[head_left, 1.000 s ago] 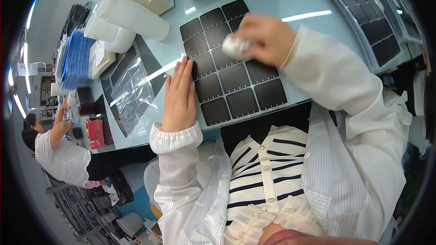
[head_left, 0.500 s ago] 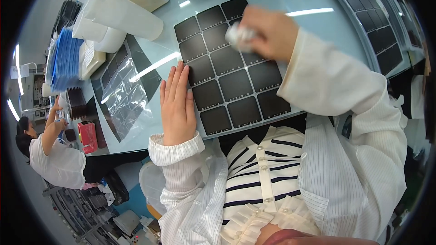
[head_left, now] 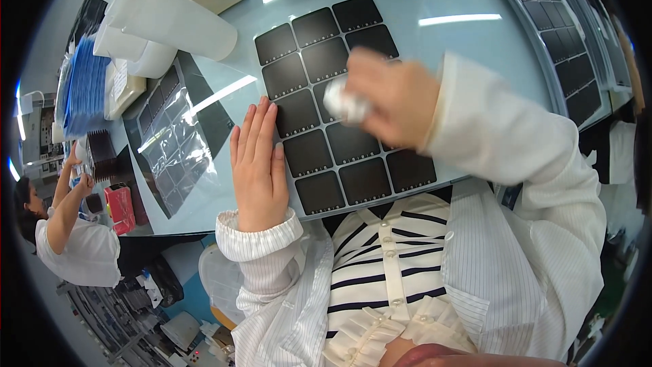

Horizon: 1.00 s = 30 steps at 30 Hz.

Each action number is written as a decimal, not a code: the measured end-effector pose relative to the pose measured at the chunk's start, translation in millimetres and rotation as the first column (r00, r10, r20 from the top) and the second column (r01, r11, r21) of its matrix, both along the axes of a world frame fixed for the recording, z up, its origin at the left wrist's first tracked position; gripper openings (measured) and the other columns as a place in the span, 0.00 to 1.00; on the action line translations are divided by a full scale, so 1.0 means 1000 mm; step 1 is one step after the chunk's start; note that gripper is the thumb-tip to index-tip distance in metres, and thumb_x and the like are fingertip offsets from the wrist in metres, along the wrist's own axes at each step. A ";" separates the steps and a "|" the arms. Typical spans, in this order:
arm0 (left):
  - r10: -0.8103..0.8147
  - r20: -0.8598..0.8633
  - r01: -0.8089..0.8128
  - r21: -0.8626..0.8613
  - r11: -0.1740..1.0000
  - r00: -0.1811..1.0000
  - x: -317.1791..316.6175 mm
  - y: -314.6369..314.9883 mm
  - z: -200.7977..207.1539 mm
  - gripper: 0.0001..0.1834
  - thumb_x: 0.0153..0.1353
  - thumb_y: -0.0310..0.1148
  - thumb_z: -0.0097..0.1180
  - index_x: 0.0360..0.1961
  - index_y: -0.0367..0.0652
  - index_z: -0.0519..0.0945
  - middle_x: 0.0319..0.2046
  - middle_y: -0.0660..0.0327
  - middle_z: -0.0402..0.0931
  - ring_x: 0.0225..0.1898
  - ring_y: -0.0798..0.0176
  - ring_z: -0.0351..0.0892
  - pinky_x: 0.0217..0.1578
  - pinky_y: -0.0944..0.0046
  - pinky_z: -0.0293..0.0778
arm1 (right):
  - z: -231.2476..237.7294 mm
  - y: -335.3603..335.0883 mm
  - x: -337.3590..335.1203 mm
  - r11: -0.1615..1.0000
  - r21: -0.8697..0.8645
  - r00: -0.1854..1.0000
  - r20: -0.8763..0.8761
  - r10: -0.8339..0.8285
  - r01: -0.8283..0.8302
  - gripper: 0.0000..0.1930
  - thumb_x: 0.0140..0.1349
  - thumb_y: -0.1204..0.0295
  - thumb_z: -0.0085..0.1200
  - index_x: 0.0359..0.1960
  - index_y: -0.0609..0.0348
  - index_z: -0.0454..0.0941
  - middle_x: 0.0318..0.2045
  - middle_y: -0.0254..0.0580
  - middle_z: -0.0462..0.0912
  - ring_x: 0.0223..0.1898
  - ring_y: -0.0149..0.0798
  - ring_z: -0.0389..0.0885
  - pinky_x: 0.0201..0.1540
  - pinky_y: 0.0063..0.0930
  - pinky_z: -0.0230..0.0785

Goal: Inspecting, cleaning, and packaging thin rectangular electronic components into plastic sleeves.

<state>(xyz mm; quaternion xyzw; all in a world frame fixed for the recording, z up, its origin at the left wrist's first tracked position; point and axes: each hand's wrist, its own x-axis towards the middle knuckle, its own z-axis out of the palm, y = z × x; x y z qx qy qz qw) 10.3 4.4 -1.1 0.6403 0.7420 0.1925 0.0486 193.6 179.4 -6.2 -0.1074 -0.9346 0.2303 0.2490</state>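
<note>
On the pale glass-topped table in front of me lies a sheet of black rounded-square panels (head_left: 319,191) in rows, each panel with a line of small marks along one edge. My left hand (head_left: 259,170) rests flat at the sheet's left edge, fingers stretched out. Over the middle of the sheet, my right hand (head_left: 397,103) is closed around a crumpled white wad (head_left: 346,103), a wipe or a cloth. It is blurred by motion, and whether it touches the panels I cannot tell. The hand and sleeve hide some panels on the right side.
To the left lie a similar panel sheet under crinkled clear film (head_left: 178,153), a translucent plastic bottle (head_left: 180,20) and a stack of blue-edged sheets (head_left: 88,98). More panel sheets (head_left: 564,41) are stacked at the right. A person (head_left: 85,245) works at the far left beside a red box (head_left: 121,208).
My right hand has moved with the white wad toward me and slightly left across the panels. My left hand stays flat at the edge. The view has shifted slightly.
</note>
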 end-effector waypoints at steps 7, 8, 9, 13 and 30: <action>-0.019 0.003 0.019 0.016 1.000 1.000 0.002 0.005 0.004 0.25 0.62 0.28 0.38 0.62 0.41 0.63 0.63 0.57 0.60 0.67 0.55 0.54 0.65 0.53 0.45 | -0.004 0.058 0.004 0.946 0.089 0.948 -0.094 -0.303 0.311 0.11 0.46 0.76 0.56 0.33 0.60 0.72 0.30 0.46 0.71 0.30 0.52 0.75 0.30 0.36 0.69; -0.018 0.019 0.017 0.023 1.000 1.000 0.002 0.005 0.002 0.25 0.61 0.27 0.39 0.62 0.41 0.63 0.63 0.57 0.61 0.66 0.55 0.54 0.65 0.53 0.45 | 0.001 0.034 0.003 0.982 0.012 0.981 -0.039 -0.188 0.189 0.11 0.45 0.76 0.57 0.32 0.60 0.72 0.29 0.46 0.71 0.29 0.51 0.75 0.30 0.36 0.69; 0.000 0.030 0.000 0.016 1.000 1.000 0.001 0.001 0.002 0.25 0.61 0.27 0.40 0.62 0.40 0.63 0.63 0.57 0.61 0.66 0.55 0.55 0.65 0.53 0.45 | 0.005 0.003 0.000 0.995 -0.086 0.999 0.002 -0.050 0.050 0.11 0.45 0.76 0.58 0.32 0.60 0.72 0.29 0.45 0.71 0.29 0.51 0.75 0.29 0.37 0.70; -0.012 0.043 0.010 0.043 0.999 0.999 0.002 0.001 0.006 0.26 0.60 0.26 0.40 0.61 0.40 0.63 0.62 0.57 0.62 0.66 0.55 0.55 0.65 0.53 0.46 | 0.002 0.030 -0.004 0.996 -0.031 0.995 -0.066 -0.080 0.078 0.11 0.46 0.74 0.58 0.31 0.60 0.71 0.29 0.45 0.71 0.29 0.51 0.76 0.30 0.36 0.70; -0.015 0.043 0.013 0.050 0.999 0.999 0.000 -0.002 0.002 0.27 0.60 0.26 0.40 0.63 0.39 0.61 0.62 0.56 0.62 0.66 0.55 0.55 0.64 0.53 0.46 | -0.004 -0.005 -0.023 0.996 0.064 0.995 -0.080 0.060 -0.055 0.11 0.47 0.71 0.59 0.31 0.57 0.72 0.30 0.41 0.72 0.30 0.47 0.77 0.29 0.36 0.70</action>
